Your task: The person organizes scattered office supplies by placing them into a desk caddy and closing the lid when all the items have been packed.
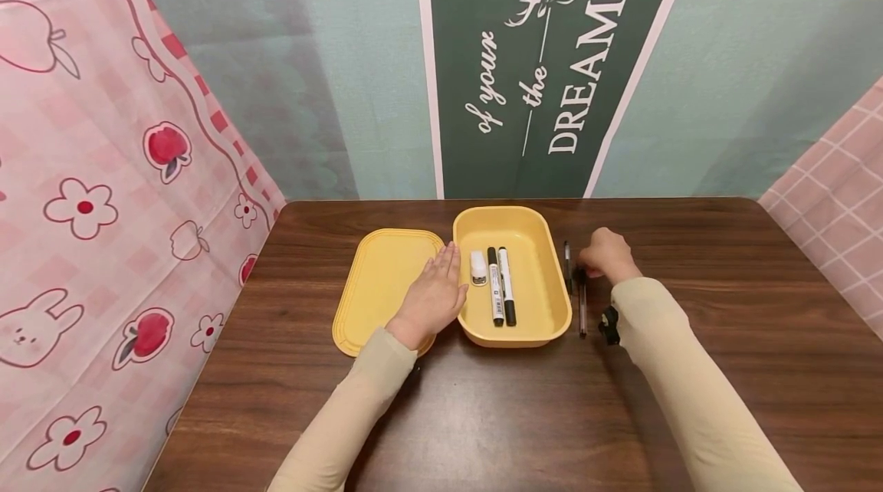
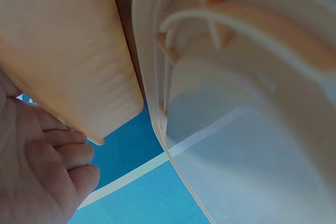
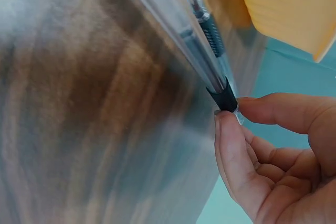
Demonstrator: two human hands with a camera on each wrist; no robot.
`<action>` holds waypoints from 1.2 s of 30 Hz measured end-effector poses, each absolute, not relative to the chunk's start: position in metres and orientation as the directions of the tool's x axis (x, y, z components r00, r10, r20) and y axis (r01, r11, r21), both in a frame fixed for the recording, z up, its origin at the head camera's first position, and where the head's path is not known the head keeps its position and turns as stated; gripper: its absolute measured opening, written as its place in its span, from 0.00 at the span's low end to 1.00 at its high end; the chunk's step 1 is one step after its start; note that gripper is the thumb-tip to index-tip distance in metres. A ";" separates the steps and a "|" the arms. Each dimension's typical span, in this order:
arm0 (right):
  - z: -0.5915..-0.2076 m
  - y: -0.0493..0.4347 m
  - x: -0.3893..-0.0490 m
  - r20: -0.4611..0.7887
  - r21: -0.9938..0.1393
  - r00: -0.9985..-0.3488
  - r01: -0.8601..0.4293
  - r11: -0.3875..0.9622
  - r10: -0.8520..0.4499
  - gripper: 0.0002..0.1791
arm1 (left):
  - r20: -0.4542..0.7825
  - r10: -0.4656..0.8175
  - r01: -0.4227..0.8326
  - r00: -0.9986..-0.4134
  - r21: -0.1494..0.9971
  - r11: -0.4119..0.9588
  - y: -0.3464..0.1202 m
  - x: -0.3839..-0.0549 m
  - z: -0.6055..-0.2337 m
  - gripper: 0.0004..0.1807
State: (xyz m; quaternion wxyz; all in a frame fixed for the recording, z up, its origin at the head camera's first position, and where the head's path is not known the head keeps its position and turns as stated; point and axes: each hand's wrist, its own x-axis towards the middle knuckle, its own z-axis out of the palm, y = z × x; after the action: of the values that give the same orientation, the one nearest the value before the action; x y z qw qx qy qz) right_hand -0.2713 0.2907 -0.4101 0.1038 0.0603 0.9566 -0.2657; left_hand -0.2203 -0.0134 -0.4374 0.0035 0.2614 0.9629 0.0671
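Note:
My left hand (image 1: 429, 300) rests with straight fingers along the left rim of a yellow plastic box (image 1: 513, 342). In the left wrist view its fingers (image 2: 76, 156) lie at the box wall (image 2: 68, 51). My right hand (image 1: 610, 256), to the right of the box, pinches a clear-barrelled pen (image 3: 194, 59) by its black end between thumb and finger. Beside it lies a second pen (image 1: 567, 258) with a dark ribbed grip, close to the box wall. Inside the box are two black-and-white markers (image 1: 496, 293) and a small white-capped bottle (image 1: 478, 265).
A yellow lid (image 1: 375, 293) lies left of the box, partly under my left forearm. The brown wooden table (image 1: 483, 431) ends at a green curtain (image 1: 372, 93) behind. Pink patterned cloth (image 1: 103, 208) hangs on the left, and pink checked cloth (image 1: 841, 201) on the right.

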 end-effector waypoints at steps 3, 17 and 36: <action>-0.405 0.290 -0.272 -0.222 -0.491 -0.973 0.164 0.856 0.059 0.12 | 0.035 0.506 0.506 -0.862 0.134 0.852 -0.014 -0.220 -0.438 0.34; -0.388 0.290 -0.276 -0.211 -0.463 -0.976 0.149 0.874 0.055 0.12 | 0.019 0.505 0.503 -0.863 0.126 0.855 -0.014 -0.219 -0.437 0.34; -0.359 0.271 -0.288 -0.106 -0.440 -0.994 0.042 0.897 -0.005 0.15 | 0.022 0.501 0.499 -0.865 0.125 0.857 -0.013 -0.219 -0.438 0.34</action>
State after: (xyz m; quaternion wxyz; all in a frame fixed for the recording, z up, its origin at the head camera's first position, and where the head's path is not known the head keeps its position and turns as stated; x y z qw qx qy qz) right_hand -0.2876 0.2708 -0.3589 0.0524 0.0096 0.9725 -0.2269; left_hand -0.2194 -0.0133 -0.4381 0.0057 0.2595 0.9636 0.0635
